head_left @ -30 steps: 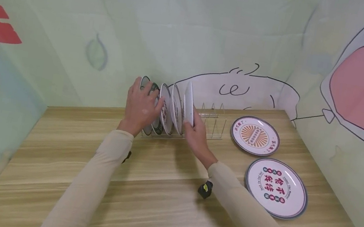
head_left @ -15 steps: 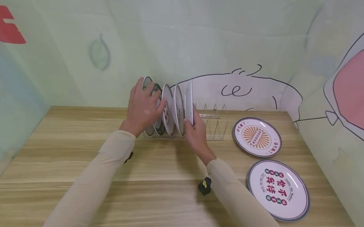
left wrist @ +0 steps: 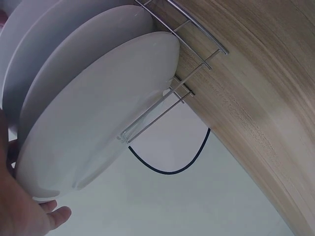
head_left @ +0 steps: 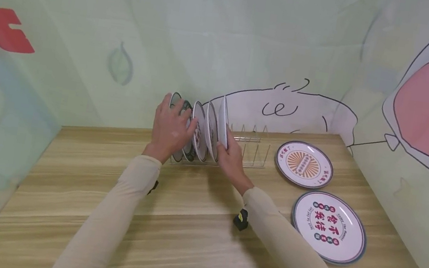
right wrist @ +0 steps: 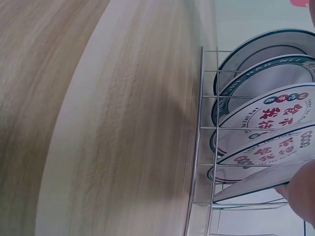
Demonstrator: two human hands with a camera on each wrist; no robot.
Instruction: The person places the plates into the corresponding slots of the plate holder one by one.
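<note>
"Five plates stand on edge in the one wire rack (right wrist: pixel 200 125), going by the head view?"

"Yes. The right hand (head_left: pixel 231 159) pinches the rightmost plate (head_left: pixel 224 124) by its near edge, thumb and fingers closed together on it; the lower rim sits among the wires."

"And the left hand (head_left: pixel 169 130)?"

"Bent over the row's left end, gripping the edges of two green-rimmed plates (right wrist: pixel 275 76). How firmly, I can't tell."

"What do the wrist views add?"

"The left one shows three plain white backs (left wrist: pixel 93 118), overlapping. The right one shows red lettering on two faces, though the rims crowd so much there that I can't be sure of a total."

"Any plates outside the rack?"

"Two, seen only from the head, flat on the wood-grain table (head_left: pixel 182 248) to its right: one sunburst plate (head_left: pixel 304 164) and, nearer the person, one red-lettered plate (head_left: pixel 329 227)."

"Beyond those?"

"Two beige sleeves (head_left: pixel 103 223), then a printed backdrop (head_left: pixel 252 43) with one heart balloon (head_left: pixel 428 109)."
</note>
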